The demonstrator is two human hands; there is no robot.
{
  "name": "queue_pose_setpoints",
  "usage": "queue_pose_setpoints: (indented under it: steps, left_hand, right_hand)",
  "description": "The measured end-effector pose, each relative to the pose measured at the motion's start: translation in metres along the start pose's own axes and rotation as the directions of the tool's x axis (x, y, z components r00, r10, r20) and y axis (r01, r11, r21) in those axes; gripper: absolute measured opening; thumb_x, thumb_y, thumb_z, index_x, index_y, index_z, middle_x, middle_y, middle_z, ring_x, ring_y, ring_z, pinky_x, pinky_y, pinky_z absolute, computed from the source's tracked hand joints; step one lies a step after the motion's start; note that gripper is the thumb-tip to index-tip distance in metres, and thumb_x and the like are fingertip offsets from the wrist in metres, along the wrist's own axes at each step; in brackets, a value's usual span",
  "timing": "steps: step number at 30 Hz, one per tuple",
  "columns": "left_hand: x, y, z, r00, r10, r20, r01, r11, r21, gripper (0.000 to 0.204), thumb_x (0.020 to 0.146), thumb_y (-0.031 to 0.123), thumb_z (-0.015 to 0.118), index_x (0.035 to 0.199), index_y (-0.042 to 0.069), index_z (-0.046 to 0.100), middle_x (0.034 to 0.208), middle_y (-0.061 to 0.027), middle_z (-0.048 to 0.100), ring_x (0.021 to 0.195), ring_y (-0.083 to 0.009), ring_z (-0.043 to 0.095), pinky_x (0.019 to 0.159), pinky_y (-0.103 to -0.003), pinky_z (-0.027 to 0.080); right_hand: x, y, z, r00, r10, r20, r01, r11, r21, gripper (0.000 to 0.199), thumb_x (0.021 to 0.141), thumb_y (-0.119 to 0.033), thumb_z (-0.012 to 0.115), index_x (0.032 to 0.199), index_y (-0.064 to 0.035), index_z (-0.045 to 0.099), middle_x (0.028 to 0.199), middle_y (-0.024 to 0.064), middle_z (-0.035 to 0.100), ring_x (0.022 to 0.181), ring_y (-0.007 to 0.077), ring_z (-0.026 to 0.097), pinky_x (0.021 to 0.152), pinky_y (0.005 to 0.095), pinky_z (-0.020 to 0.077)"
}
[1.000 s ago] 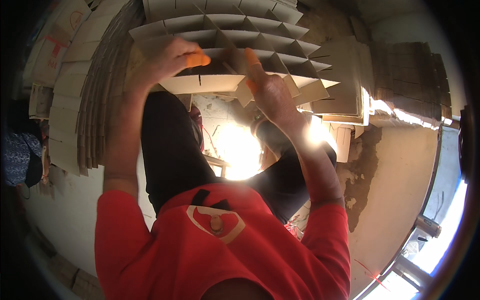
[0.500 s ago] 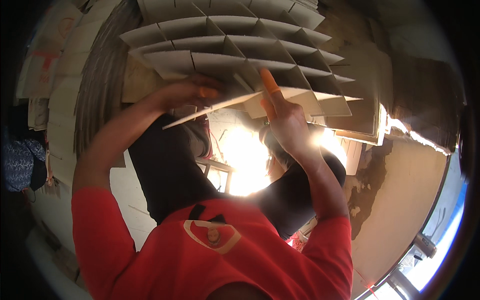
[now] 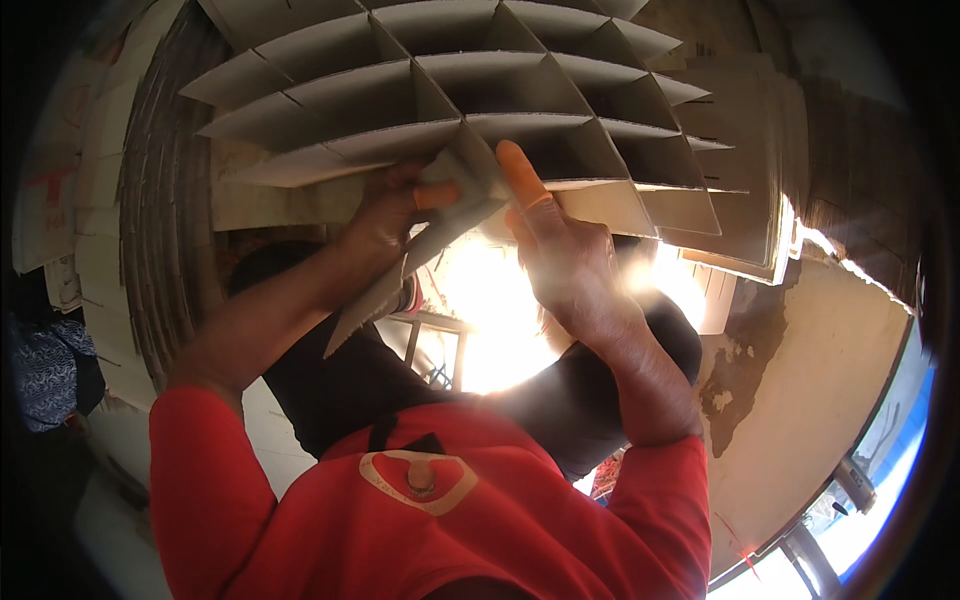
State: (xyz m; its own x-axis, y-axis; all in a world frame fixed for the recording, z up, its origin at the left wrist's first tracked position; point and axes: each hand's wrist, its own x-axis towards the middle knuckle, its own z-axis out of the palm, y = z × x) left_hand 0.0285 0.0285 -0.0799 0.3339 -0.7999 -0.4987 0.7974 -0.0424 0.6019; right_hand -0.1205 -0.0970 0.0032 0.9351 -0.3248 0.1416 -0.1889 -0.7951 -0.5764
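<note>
A grid of interlocking cardboard dividers (image 3: pixel 510 75) stands in front of me, its strips crossing to form open cells. My left hand (image 3: pixel 392 208), with an orange finger cover, is closed around a loose cardboard strip (image 3: pixel 385 290). This strip slants down toward my lap, and its upper end meets the grid's near corner; whether it is slotted in cannot be made out. My right hand (image 3: pixel 572 245) pinches the grid's near edge. Its orange-covered index finger extends up along a divider, and part of the thumb side is hidden.
Stacked cardboard sheets (image 3: pixel 165 190) rise at the left, and more cardboard (image 3: pixel 750 170) lies right of the grid. A stained tan surface (image 3: pixel 810 370) spreads at the right. Bright light glares between my knees, near a metal frame (image 3: pixel 458 350). Patterned cloth (image 3: pixel 45 370) shows at far left.
My left hand has shifted right and down, turning the loose strip from nearly level to steeply slanted. The grid appears nearer and larger. My right hand keeps its place at the near edge.
</note>
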Motion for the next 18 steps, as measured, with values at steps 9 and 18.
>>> queue_pose_setpoints:
  steps: [9,18]
  left_hand:
    - [0.039,0.01,0.006,0.994,0.086,-0.069,0.054,0.17,0.984,0.054,0.073,0.038,0.07,0.115,0.004,0.061,0.109,-0.0109,0.066,0.1,-0.0201,0.062,0.086,-0.029,0.048]
    - [0.013,0.1,-0.081,0.986,0.084,0.145,-0.101,-0.398,0.912,0.035,0.081,0.031,0.064,0.098,0.002,0.065,0.088,-0.0097,0.067,0.074,-0.02,0.061,0.068,-0.033,0.046]
  right_hand:
    - [-0.007,0.006,-0.003,0.994,-0.11,0.009,0.111,0.986,-0.123,0.064,0.077,0.004,0.053,0.138,0.0048,0.034,0.064,0.0134,0.058,0.055,0.0264,0.058,0.054,0.0371,0.0475]
    - [-0.047,0.045,-0.09,0.846,0.091,-0.525,-0.208,0.964,-0.168,0.044,0.086,-0.01,0.063,0.128,-0.0049,0.052,0.084,0.0091,0.064,0.075,0.0177,0.061,0.067,0.0295,0.0503]
